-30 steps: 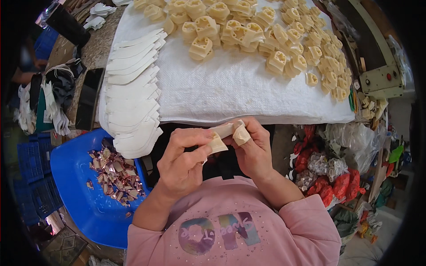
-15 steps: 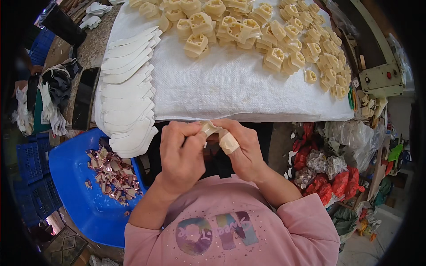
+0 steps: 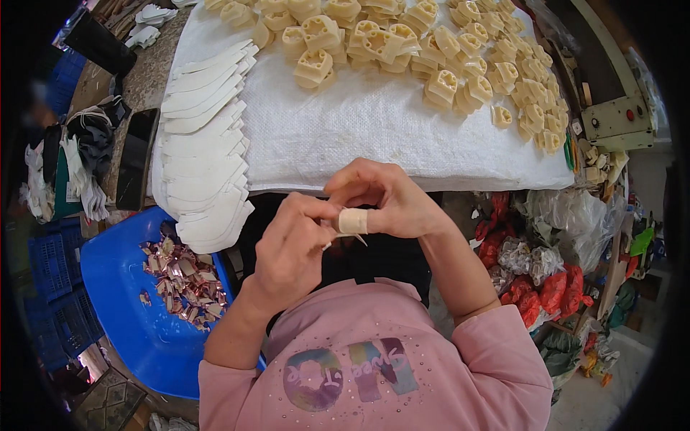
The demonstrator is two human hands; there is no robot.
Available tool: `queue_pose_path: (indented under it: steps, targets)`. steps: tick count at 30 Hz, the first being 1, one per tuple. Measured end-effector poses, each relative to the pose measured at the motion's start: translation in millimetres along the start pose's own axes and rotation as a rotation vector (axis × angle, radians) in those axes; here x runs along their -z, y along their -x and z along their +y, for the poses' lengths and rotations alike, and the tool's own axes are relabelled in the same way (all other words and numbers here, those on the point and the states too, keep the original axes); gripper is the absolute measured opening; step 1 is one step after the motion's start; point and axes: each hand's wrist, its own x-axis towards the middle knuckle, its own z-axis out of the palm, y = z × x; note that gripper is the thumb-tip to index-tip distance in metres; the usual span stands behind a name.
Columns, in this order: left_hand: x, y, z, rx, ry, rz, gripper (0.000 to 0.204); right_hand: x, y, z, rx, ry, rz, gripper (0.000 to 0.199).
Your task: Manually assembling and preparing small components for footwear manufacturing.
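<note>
- My white-covered worktop [image 3: 309,136] spreads ahead, toward the far side.
- On my left runs a mottled brown side bench [image 3: 154,82].
- Dark blue crates [image 3: 50,266] stand farther left.
- At far right sits a pale control box [image 3: 611,133].
- Pale floor [image 3: 596,402] shows near right.

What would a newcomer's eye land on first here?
Probably the heap of cream pieces across the far side of the white sheet, beside white strips overlapping down its left. Next, the blue tub at lower left, holding shiny scraps. Centrally, the left hand pinches a mostly hidden pale piece near the right hand's wrapped thumb.
</note>
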Motion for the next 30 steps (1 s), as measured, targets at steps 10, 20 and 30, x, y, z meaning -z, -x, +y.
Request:
queue_pose_path:
  steps: [10, 20, 30]
  targets:
    - [-7.7, -2.7, 5.3, 0.529, 0.561, 0.385, 0.011, -6.2, 0.7, 14.4, 0.288, 0.127, 0.251, 0.027]
    - [-13.4, -2.4, 3.3, 0.598, 0.553, 0.34, 0.013, -28.3, -5.2, 11.7, 0.38, 0.442, 0.451, 0.016]
    - [-7.4, -11.3, 6.2, 0.339, 0.064, 0.218, 0.007, -18.5, -1.7, 6.6, 0.523, 0.677, 0.407, 0.01]
